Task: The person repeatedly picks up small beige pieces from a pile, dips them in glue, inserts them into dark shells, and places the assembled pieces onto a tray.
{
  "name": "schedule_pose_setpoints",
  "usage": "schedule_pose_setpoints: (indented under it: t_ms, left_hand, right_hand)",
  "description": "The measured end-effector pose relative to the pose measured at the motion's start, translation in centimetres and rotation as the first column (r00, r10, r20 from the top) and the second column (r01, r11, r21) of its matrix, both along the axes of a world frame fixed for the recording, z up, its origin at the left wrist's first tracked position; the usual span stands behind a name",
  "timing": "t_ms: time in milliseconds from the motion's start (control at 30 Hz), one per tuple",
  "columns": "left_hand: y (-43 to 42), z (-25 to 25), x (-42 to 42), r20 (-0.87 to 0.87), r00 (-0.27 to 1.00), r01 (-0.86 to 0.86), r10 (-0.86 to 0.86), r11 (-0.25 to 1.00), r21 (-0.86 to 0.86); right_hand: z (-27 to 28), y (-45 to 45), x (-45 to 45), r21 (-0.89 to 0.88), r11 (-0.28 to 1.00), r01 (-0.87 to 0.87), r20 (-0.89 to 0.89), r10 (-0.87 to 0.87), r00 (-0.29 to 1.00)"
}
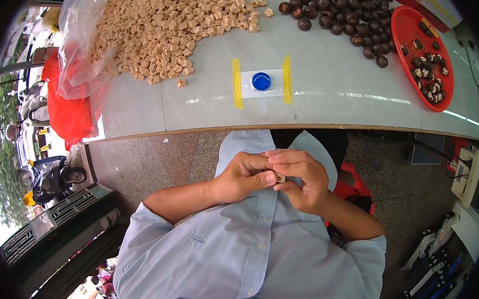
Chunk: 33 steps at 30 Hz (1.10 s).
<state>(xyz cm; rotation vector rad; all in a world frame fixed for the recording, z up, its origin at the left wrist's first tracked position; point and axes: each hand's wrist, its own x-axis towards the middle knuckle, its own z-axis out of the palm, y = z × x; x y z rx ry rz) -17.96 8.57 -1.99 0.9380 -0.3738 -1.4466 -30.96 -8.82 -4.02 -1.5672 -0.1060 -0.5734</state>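
Both forearms are bending inward in front of the shirt (219,263), bringing the hands together just short of the table edge (197,126). The left hand (244,176) is curling inward, its thumb lying nearly level and pressing on a small tan piece (280,179); the right hand (305,181) is arching its fingers over from the other side, thumb below. Both are closing round the piece, which is showing between the thumbs as a pale, blocky bit with a dark hollow.
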Motion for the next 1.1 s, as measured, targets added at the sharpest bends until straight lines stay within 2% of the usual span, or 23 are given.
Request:
schedule_pose_setpoints:
  t_ms: [500, 900, 1000, 1100]
  left_hand:
    - [0.5, -1.6, 0.0, -0.009, 1.000, 0.022, -0.021, 0.998, 0.066]
    - [-0.2, -1.0, 0.2, 0.076, 0.997, 0.008, -0.016, 0.996, 0.093]
    - [-1.1, -1.0, 0.1, 0.036, 0.999, -0.026, 0.025, 0.999, 0.028]
    - [-1.5, -1.6, 0.1, -0.133, 0.989, -0.060, 0.059, 0.998, -0.004]
  right_hand:
    - [-1.3, 0.2, 0.0, 0.017, 1.000, 0.011, -0.016, -0.011, 1.000]
    - [-0.4, -1.2, 0.7, 0.009, 1.000, -0.007, -0.024, 0.007, 1.000]
    - [0.2, -1.5, 0.8, 0.007, 1.000, 0.023, -0.058, -0.023, 0.998]
    - [0.3, -1.7, 0.7, 0.036, 0.999, 0.035, -0.110, -0.031, 0.993]
